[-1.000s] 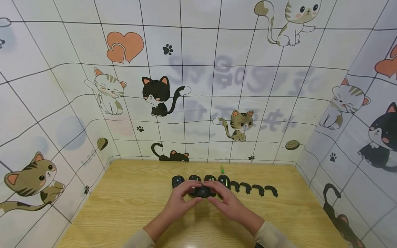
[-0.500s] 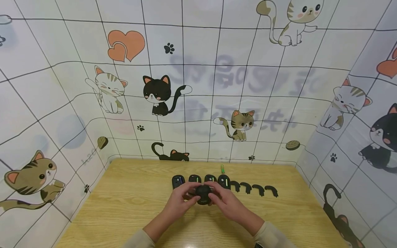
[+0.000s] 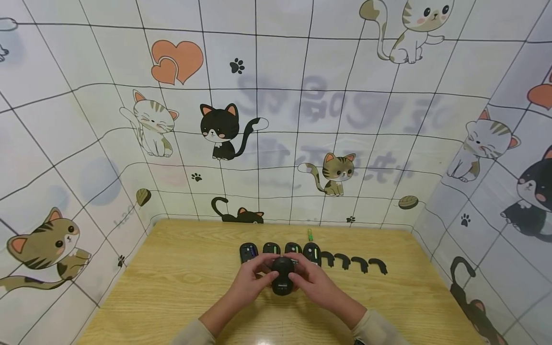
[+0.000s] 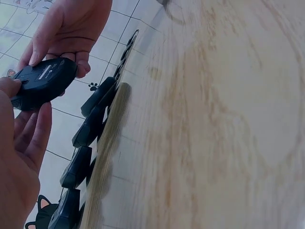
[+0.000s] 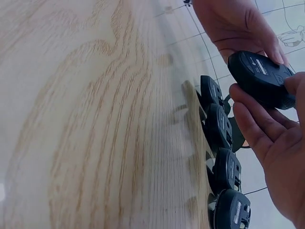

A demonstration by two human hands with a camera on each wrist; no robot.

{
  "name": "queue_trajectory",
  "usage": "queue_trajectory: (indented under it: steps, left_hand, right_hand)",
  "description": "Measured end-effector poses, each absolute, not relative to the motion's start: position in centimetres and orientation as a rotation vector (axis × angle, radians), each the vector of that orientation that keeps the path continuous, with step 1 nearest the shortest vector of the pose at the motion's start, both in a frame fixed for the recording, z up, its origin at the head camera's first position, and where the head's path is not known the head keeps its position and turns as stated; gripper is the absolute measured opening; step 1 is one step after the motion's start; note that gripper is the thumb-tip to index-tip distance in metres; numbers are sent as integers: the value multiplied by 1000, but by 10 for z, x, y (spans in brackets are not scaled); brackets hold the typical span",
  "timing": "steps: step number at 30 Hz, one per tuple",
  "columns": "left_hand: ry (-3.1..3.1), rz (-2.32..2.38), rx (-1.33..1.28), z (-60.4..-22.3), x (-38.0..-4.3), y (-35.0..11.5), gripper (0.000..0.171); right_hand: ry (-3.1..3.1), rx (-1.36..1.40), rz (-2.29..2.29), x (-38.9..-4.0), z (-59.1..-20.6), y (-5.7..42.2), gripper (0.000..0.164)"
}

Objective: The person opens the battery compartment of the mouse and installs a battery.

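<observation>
A black computer mouse (image 3: 282, 280) is held up between both hands, above the front part of the table. My left hand (image 3: 252, 282) grips it along its left side, thumb pressed on the near face. My right hand (image 3: 316, 282) grips the right side in the same way. Its face with a small printed label (image 4: 46, 71) shows in the left wrist view, and the same labelled face shows in the right wrist view, with both thumbs on the ribbed end. Fingers hide the mouse's far side.
Behind the hands, several more black mice (image 3: 248, 252) lie in a row, undersides up, with battery slots exposed. Several curved black covers (image 3: 360, 263) continue the row rightward. A green battery (image 3: 310, 235) lies behind them on the wooden table (image 3: 181, 268). A cat-patterned curtain (image 3: 280, 187) surrounds the table.
The mouse has tipped between the hands, its near end swinging toward me, so more of its labelled face shows. Both thumbs have come onto that face. The hands have otherwise hardly moved.
</observation>
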State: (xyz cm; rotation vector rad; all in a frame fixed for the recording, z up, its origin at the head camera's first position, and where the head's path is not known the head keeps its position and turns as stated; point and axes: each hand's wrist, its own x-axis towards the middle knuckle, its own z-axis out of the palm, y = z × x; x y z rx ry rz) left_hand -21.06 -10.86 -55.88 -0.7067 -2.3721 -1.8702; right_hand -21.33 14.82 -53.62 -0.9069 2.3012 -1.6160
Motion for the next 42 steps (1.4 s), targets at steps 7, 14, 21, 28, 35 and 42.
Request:
queue_trajectory:
  steps: [7, 14, 21, 28, 35, 42]
  left_hand:
    - [-2364, -1909, -666, -558, -208, -106, 35]
    - [-2363, -2075, -625, -560, -207, -106, 35]
    - [-2362, -2135, -616, -563, -206, -106, 34]
    - [-2388, -2113, -605, -564, -206, -105, 35]
    - [-2405, -2091, -667, -565, -205, -103, 41]
    - [-2430, -2089, -698, -562, -205, -102, 45]
  right_hand:
    - [2249, -853, -1652, -213, -539, 148, 54]
    - [2210, -810, -1669, -213, -539, 149, 55]
    - [2173, -792, -1695, -212, -539, 148, 56]
    - [2166, -781, -1701, -213, -542, 149, 54]
    - [2188, -757, -1687, -210, -539, 148, 51]
    - [2202, -745, -1674, -209, -538, 147, 46]
